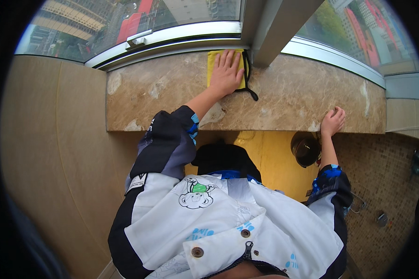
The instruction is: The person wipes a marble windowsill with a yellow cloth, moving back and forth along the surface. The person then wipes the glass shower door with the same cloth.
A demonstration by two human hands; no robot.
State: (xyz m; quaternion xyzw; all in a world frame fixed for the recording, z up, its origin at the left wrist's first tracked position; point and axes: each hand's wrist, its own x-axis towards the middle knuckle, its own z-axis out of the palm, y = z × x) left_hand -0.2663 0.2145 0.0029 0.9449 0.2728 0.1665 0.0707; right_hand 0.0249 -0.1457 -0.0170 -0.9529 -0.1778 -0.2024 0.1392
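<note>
My left hand (226, 74) lies flat, fingers spread, on a folded yellow cloth (212, 57) with black trim. The cloth rests on the brown marble windowsill (167, 90), close to the foot of the window post. A black cord or strap (248, 75) trails from its right side and ends in a small loop. Farther right, my right hand (333, 121) rests at the sill's front edge with its fingers curled; nothing can be made out in it.
Windows with metal frames (195, 33) border the sill, and a thick post (276, 31) stands at their corner. Beneath the front edge, a dark bucket (305, 150) stands near my right forearm. A tiled wall (73, 139) closes the left side; small mosaic tiles (373, 174) cover the right.
</note>
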